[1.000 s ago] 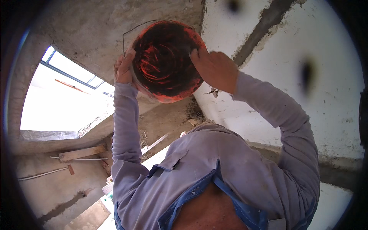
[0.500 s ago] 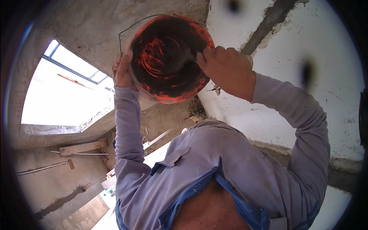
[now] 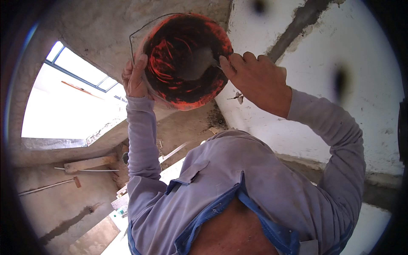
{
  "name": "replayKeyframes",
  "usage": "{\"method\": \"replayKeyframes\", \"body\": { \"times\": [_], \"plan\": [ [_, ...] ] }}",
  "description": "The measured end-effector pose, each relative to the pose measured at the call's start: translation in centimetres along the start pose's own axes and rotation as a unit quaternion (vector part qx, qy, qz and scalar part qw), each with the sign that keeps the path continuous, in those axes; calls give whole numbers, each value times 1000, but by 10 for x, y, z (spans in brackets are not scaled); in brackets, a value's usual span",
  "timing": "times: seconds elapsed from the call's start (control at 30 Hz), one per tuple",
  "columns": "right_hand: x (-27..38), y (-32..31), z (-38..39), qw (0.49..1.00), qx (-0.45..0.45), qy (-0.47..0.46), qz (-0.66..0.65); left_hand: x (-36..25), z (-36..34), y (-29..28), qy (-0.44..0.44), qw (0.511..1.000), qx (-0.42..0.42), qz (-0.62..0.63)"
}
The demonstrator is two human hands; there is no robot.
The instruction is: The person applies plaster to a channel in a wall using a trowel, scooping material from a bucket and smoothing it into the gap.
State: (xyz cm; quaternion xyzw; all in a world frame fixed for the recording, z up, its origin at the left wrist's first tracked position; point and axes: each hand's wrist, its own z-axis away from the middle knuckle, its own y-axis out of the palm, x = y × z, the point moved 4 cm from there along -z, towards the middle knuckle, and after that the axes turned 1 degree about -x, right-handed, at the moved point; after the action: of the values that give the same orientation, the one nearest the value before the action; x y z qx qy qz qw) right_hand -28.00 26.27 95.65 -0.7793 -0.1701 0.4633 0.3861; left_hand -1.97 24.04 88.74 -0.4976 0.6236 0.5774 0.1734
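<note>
A round bucket [image 3: 174, 51] with a dark inside smeared with red is raised at the top centre, its mouth facing the camera and its wire handle arching over the left side. My left hand [image 3: 135, 76] grips the bucket's left side, fingers wrapped on it. My right hand [image 3: 259, 80] is closed at the right rim on what looks like a scraper [image 3: 197, 63], whose greyish blade lies inside the bucket, indistinct against the dark residue.
A white wall [image 3: 323, 127] with a dark channel fills the right, with a small fitting [image 3: 239, 97] on it. A bright window opening [image 3: 63, 110] is at the left. Boards [image 3: 89, 163], pipes and rough concrete [image 3: 63, 204] are at lower left.
My right hand has moved rightward, and the grey blade now shows more inside the bucket. The bucket has risen slightly, with my left hand still on it.
</note>
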Motion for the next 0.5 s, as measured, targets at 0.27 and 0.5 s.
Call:
{"method": "replayKeyframes", "body": {
  "times": [0.27,0.5],
  "plan": [
    [7,18,19,998,42,-52,-22,-7,0,-15,13,998,-14,-52],
    [9,41,-29,997,5,12,-82,-21,7,3,5,999,-18,-28]
  ]
}}
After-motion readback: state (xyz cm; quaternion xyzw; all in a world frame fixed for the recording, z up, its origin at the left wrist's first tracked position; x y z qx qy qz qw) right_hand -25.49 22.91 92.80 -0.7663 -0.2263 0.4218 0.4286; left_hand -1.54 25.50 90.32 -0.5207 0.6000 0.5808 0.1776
